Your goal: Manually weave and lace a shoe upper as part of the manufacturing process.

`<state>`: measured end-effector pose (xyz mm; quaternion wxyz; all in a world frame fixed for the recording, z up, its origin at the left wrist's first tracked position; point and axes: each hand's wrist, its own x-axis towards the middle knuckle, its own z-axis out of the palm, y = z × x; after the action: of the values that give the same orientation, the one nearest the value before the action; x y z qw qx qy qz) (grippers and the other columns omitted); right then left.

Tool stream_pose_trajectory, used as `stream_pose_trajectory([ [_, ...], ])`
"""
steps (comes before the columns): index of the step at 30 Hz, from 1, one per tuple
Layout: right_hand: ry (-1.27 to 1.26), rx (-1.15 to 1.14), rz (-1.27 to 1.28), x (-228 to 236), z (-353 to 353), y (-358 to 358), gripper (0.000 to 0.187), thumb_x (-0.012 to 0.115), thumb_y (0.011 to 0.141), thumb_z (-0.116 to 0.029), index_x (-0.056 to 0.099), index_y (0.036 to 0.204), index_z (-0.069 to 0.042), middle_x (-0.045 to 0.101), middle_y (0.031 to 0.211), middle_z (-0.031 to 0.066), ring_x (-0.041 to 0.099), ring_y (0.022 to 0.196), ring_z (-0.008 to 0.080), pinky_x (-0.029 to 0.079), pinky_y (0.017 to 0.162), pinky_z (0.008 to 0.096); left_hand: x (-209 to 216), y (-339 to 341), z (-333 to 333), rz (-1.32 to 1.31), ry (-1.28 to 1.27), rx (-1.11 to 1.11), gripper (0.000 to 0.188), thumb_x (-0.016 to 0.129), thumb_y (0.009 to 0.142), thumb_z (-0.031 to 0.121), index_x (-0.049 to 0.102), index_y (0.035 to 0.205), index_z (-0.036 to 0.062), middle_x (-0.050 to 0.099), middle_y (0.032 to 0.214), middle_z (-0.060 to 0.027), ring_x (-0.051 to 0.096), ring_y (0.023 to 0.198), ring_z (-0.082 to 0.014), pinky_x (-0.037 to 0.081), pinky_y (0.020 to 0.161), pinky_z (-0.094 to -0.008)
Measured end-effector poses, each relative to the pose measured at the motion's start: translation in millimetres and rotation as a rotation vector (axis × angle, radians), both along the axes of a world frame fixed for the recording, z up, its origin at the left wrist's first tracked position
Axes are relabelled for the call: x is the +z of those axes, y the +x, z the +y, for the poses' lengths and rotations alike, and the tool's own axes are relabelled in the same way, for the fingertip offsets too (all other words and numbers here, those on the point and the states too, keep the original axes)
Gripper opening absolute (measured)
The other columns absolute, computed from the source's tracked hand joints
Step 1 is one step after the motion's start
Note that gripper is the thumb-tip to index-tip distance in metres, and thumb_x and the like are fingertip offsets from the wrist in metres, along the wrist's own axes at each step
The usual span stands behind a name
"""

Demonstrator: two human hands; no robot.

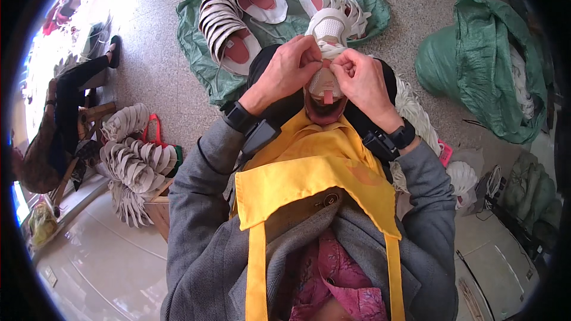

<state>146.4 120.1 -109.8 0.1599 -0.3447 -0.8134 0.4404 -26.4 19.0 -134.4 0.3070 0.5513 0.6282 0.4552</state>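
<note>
A white and beige shoe (328, 27) rests on my lap, its toe pointing away and its dark pink heel opening toward me. Across its throat, white shoelace (331, 51) shows between my two hands. My left hand (289, 70) is closed in a pinch at the left side of the lacing. From the right, my right hand (364, 81) pinches lace close to the middle, fingers curled. The fingertips almost meet above the beige tongue (325, 78), which lies toward the heel. The exact strand in each pinch is partly hidden by my fingers.
Ahead on a green sheet (196, 30) lie nested rows of white shoe uppers (220, 15) with pink insides. A bulging green sack (461, 62) stands at the right. More uppers (137, 157) are stacked at the left, near another person's outstretched leg (83, 71).
</note>
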Motion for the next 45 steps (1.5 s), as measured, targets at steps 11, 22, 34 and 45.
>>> stream_pose_trajectory([
  [11, -0.040, 0.096, -0.037, -6, 17, 0, 0.016, 0.073, 0.084, -0.013, 0.068, 0.089, 0.002, 0.072, 0.077, 0.0167, 0.073, 0.073, 0.0286, 0.056, 0.068, 0.0369, 8, -9, 3, 0.100, 0.033, -0.136, 0.011, 0.068, 0.088, 0.001, 0.059, 0.094, -0.0003, 0.056, 0.087, -0.0077, 0.060, 0.076, -0.0158, 0.049, 0.066, -0.0293],
  [22, -0.320, 0.215, 0.080, 37, 74, 37, 0.009, 0.071, 0.093, -0.010, 0.067, 0.095, -0.002, 0.066, 0.081, -0.0024, 0.059, 0.070, 0.0035, 0.049, 0.064, 0.0206, 21, -79, -72, -0.456, -0.133, 0.236, 0.004, 0.062, 0.101, 0.006, 0.060, 0.101, 0.0019, 0.068, 0.096, -0.0059, 0.063, 0.085, -0.0117, 0.052, 0.078, -0.0262],
  [34, -0.094, 0.261, 0.094, 16, 50, 3, 0.012, 0.068, 0.089, -0.005, 0.067, 0.100, 0.000, 0.070, 0.087, 0.0079, 0.067, 0.071, 0.0182, 0.054, 0.067, 0.0334, 11, -185, -245, -0.582, -0.037, 0.892, 0.009, 0.061, 0.099, 0.001, 0.057, 0.091, 0.0029, 0.065, 0.095, -0.0086, 0.059, 0.084, -0.0139, 0.049, 0.080, -0.0256],
  [45, 0.237, 0.440, 0.048, 14, 47, -6, 0.014, 0.070, 0.088, -0.003, 0.058, 0.090, 0.001, 0.064, 0.090, 0.0105, 0.060, 0.065, 0.0193, 0.049, 0.062, 0.0321, -8, -159, -225, 0.001, -0.270, 0.858, 0.018, 0.072, 0.094, 0.011, 0.058, 0.102, 0.0031, 0.063, 0.090, -0.0041, 0.062, 0.084, -0.0140, 0.051, 0.071, -0.0275],
])
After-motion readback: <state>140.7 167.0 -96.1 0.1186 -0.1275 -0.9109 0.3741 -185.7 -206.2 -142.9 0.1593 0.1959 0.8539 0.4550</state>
